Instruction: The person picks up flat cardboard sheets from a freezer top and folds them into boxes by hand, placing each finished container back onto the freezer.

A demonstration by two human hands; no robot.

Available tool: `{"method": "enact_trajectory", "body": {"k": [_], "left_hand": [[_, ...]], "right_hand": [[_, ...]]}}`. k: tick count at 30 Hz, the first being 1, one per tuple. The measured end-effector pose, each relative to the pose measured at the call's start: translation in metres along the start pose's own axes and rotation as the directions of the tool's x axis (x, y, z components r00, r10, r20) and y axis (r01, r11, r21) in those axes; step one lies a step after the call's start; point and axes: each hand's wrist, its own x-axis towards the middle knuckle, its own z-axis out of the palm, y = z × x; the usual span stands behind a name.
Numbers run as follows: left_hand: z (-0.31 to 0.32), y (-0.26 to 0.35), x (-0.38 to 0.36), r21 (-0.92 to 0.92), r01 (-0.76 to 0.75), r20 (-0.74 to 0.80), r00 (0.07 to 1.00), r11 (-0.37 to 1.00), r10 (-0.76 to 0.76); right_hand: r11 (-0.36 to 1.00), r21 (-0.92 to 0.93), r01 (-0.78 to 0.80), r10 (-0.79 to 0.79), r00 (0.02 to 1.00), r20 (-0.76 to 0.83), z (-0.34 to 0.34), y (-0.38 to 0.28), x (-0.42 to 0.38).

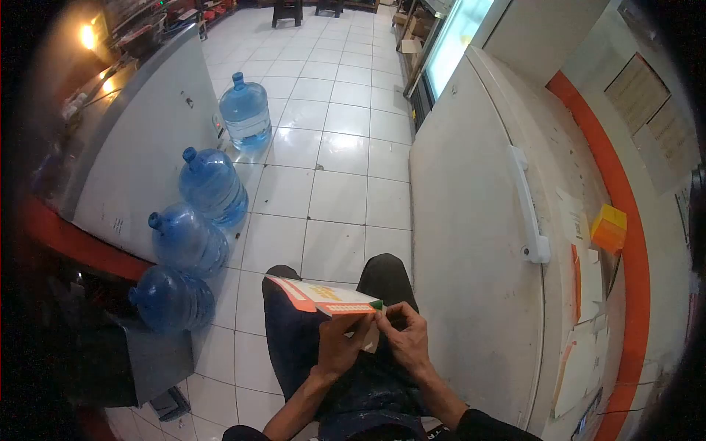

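Note:
A white and orange printed cardboard box (334, 295), partly folded, is held above my lap with yellow print on its upper panel. From underneath, my left hand (342, 347) grips its near edge, with some fingers hidden behind the card. My right hand (403, 334) is closed in a pinch at the box's right corner, beside a small green patch (376, 304). A pale flap (371, 338) shows between the two hands. My dark-trousered knees (386, 272) are below and beyond the box.
Several blue water jugs (209, 184) stand in a row on the tiled floor at left. A white chest freezer (478, 220) with a handle (529, 206) is close on my right. On it lie flat cardboard pieces (577, 367) and an orange-yellow box (609, 229). Stools (287, 13) stand far ahead.

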Motion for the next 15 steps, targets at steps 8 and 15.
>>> {"method": "enact_trajectory", "body": {"k": [8,15], "left_hand": [[0.0001,0.0051,0.0005,0.059,-0.101,0.001,0.995,0.993,0.101],[0.002,0.0081,-0.0034,0.086,-0.105,0.0,0.994,0.991,0.105]], "right_hand": [[1.0,0.016,0.006,-0.006,1.0,-0.014,0.0018,-0.0038,-0.0008],[1.0,0.003,0.005,-0.005,1.0,0.01,-0.0024,-0.0028,0.0012]]}}
